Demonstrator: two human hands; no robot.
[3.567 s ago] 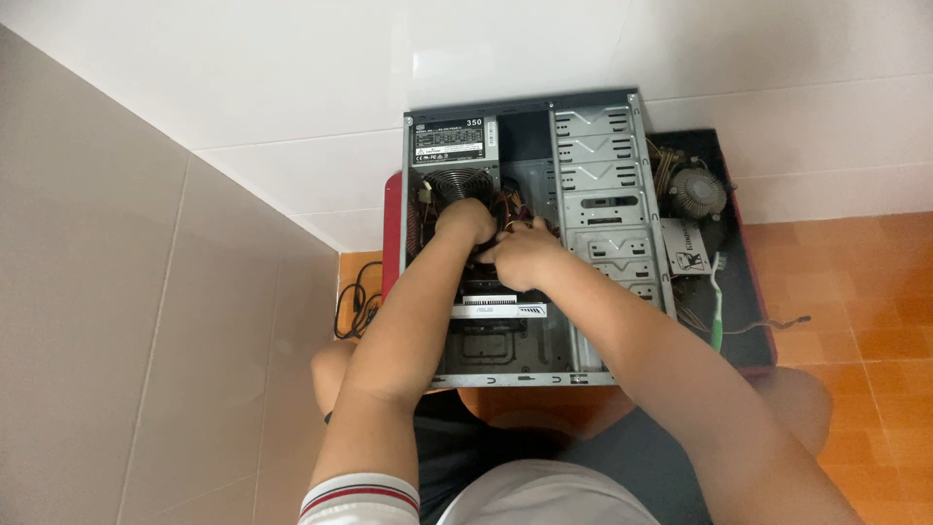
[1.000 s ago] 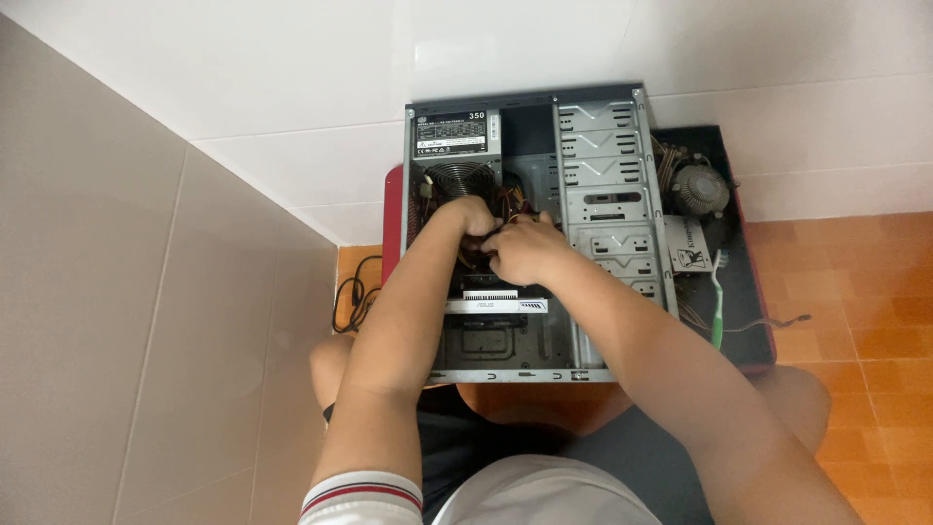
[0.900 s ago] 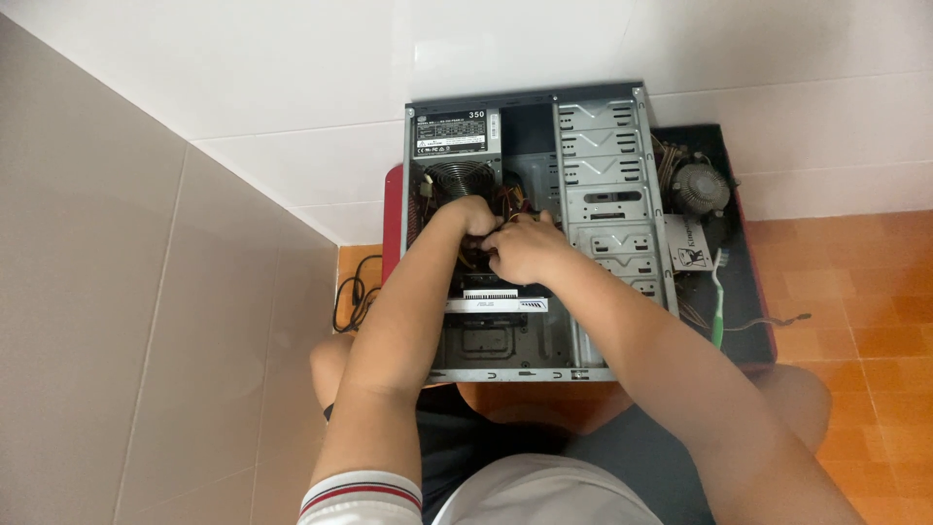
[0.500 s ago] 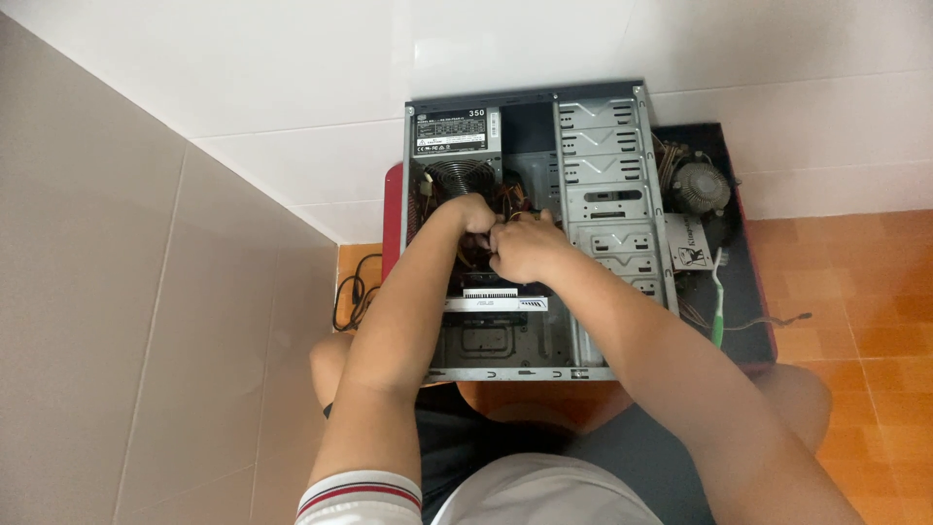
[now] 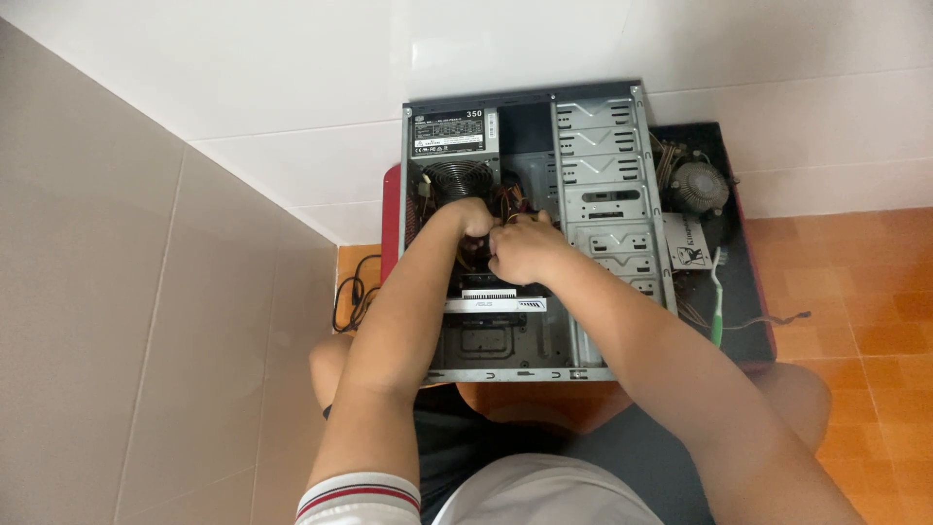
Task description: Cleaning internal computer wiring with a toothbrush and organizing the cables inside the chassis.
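An open grey computer case (image 5: 603, 165) lies on its side in front of me. Its power supply (image 5: 452, 156) with a round fan sits at the upper left. My left hand (image 5: 468, 216) and my right hand (image 5: 520, 248) meet deep inside the case, just below the power supply. Both are curled among a bundle of orange and yellow cables (image 5: 509, 202). What the fingers hold is hidden. A white-edged expansion card (image 5: 494, 302) lies just below my hands.
A dark side panel (image 5: 739, 292) to the right of the case carries a round cooler fan (image 5: 698, 185), a small white packet (image 5: 687, 243) and a green toothbrush (image 5: 717, 306). Black cables (image 5: 352, 297) lie on the orange floor at left. White wall tiles stand behind.
Both hands stay in the same spot inside the case, with only small shifts of the fingers among the cables.
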